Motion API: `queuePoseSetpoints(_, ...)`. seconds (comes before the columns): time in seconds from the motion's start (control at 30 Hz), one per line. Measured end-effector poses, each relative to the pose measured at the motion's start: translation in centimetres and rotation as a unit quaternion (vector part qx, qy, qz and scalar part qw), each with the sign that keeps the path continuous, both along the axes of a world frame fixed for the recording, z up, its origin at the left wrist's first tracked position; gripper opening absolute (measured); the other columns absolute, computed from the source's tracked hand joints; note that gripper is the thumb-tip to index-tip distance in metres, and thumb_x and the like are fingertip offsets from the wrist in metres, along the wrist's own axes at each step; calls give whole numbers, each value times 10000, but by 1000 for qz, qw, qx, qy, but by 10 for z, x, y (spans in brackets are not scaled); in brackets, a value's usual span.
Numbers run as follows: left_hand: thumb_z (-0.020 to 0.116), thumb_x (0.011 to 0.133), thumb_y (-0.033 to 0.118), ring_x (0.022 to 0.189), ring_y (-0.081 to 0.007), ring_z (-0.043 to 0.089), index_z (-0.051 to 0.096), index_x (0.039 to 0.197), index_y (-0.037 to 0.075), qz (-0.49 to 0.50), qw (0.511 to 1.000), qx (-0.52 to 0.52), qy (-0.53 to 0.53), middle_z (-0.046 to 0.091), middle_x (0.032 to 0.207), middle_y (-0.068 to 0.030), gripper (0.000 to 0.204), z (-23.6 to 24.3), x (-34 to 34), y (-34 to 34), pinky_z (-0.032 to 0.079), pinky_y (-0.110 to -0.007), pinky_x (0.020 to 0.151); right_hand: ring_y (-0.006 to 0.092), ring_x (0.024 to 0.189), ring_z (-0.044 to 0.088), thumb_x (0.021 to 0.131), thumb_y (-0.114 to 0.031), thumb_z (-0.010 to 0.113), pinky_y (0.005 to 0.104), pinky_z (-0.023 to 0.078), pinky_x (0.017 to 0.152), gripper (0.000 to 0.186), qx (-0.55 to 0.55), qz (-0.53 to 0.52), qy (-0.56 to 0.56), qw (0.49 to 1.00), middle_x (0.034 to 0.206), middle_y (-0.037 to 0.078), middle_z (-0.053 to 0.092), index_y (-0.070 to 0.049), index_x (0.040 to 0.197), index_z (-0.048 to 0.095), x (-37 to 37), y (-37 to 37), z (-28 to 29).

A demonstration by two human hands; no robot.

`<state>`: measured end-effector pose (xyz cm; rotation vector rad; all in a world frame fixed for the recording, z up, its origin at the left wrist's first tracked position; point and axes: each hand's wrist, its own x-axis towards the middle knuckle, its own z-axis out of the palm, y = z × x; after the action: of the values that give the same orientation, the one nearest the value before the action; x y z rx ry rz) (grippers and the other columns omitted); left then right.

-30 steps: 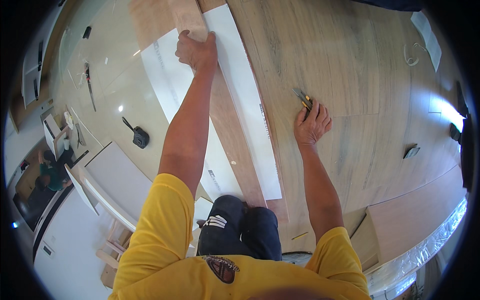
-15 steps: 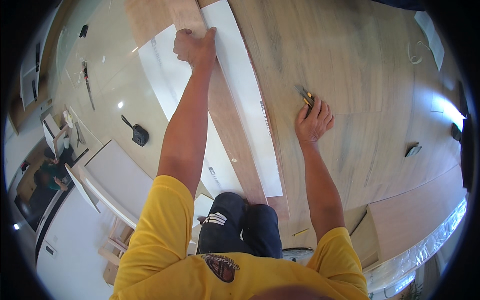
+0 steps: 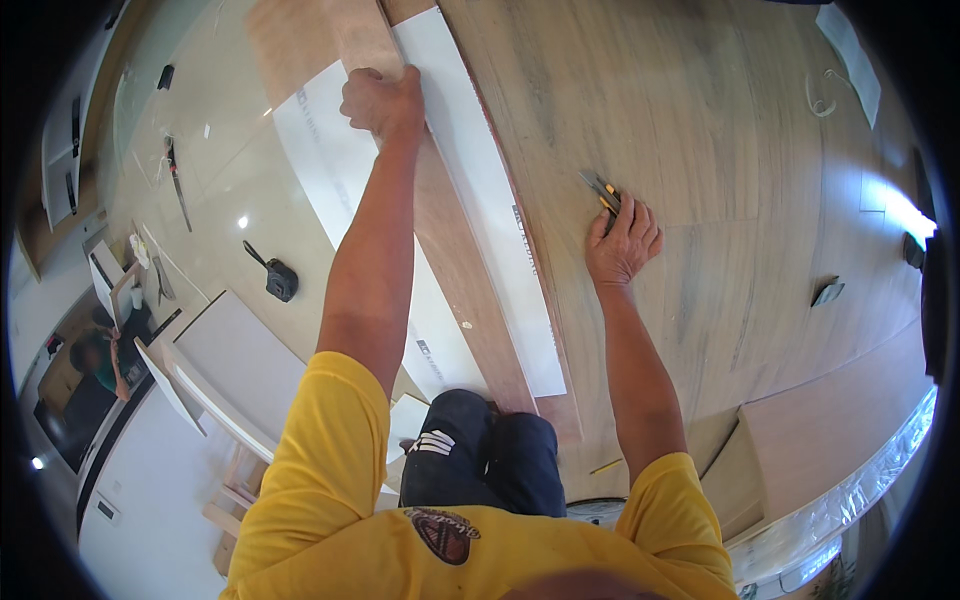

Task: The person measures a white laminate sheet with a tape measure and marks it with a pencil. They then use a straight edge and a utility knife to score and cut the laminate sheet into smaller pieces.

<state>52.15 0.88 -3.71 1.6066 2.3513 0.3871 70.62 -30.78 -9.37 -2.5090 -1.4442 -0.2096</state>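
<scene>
well, hands [image 3: 383, 105] hold strip [image 3: 465, 280], cutter [image 3: 605, 194]

Yellow, White, Browns

Eleven to six o'clock: a brown strip [image 3: 452, 260] against white, dark-printed sheeting [image 3: 497, 265]. Toward two, grey-brown flooring [image 3: 690, 130] with wood grain; the tool [image 3: 604, 193] there is dark and yellow. At nine, a black tape measure [image 3: 281, 281]. At six, a yellow shirt [image 3: 325, 430] and dark trousers [image 3: 500, 470] with white marks [image 3: 432, 442].

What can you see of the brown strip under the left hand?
The brown strip looks like wood: long, narrow, flat, with a small pale spot. It lies slantwise over white sheet material, visible along both sides. Its near end sits by the person's knees; its far end is out of view. The left hand clasps it across the width.
</scene>
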Motion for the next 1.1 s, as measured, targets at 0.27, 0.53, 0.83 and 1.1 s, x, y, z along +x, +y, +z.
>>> queuePoseSetpoints(0.27, 816, 753, 289, 1186, -388, 498, 601, 1111, 1, -6, 999, -2, -37, 603, 1167, -182, 507, 4, -4, -1, 437, -502, 1007, 313, 1170, 560, 874, -254, 654, 515, 429, 929, 450, 13, -7, 4, 1000, 1203, 96, 596, -96, 1294, 621, -2, 1, 0)
queuePoseSetpoints(0.53, 783, 721, 346, 1172, -385, 480, 660, 1038, 49, -17, 999, -17, -26, 593, 1163, -173, 451, 0, -7, 3, 435, -516, 999, 305, 1202, 546, 891, -266, 643, 524, 402, 987, 448, -9, -18, 7, 1000, 1231, 94, 591, -98, 1305, 621, -4, -1, -3)
queuePoseSetpoints(0.83, 769, 754, 329, 1165, -380, 441, 678, 959, 47, -33, 998, -52, -19, 538, 1176, -169, 360, -1, -5, 2, 426, -493, 990, 312, 1212, 544, 891, -275, 649, 533, 397, 990, 456, -12, -14, -8, 1000, 1229, 100, 593, -91, 1307, 624, -3, -2, -6)
queuePoseSetpoints(1.1, 796, 733, 353, 1164, -381, 477, 682, 951, 53, -7, 998, -59, -13, 569, 1159, -158, 388, -5, -8, 9, 459, -504, 975, 308, 1199, 549, 885, -275, 648, 530, 408, 975, 455, -15, -16, 12, 1000, 1217, 94, 595, -103, 1306, 627, -3, -2, -3)
